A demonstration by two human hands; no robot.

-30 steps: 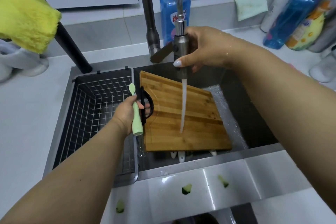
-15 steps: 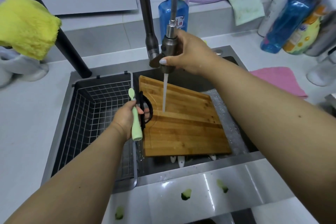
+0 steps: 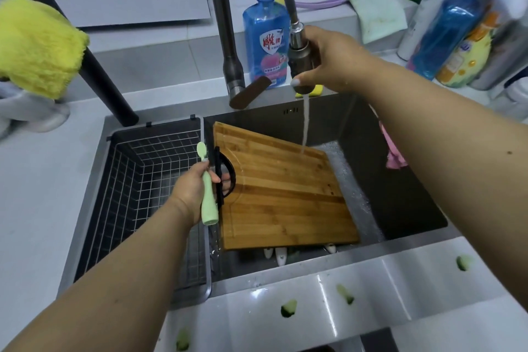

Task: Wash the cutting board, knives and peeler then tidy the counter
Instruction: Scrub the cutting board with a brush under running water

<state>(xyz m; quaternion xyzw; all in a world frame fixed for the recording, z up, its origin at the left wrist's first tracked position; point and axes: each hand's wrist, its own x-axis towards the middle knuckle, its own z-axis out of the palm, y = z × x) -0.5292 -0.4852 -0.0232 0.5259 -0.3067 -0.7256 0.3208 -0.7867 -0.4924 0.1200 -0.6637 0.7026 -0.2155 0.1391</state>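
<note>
wet glossy striped bamboo cutting board, matt dark steel sink, black wire mesh basket, fluffy yellow cloth, smooth pale green plastic peeler handle, brushed metal spray head

Sink: basin largely covered by the tilted cutting board; open room remains along the right wall and back right corner, where foamy water shows. White handles poke out beneath the board's front edge. Wire basket fills the left section, its interior open from above. Faucet neck, lever and blue soap bottle block the back rim. Cucumber scraps dot the front ledge. Bottles crowd the back right corner of the counter.
</note>
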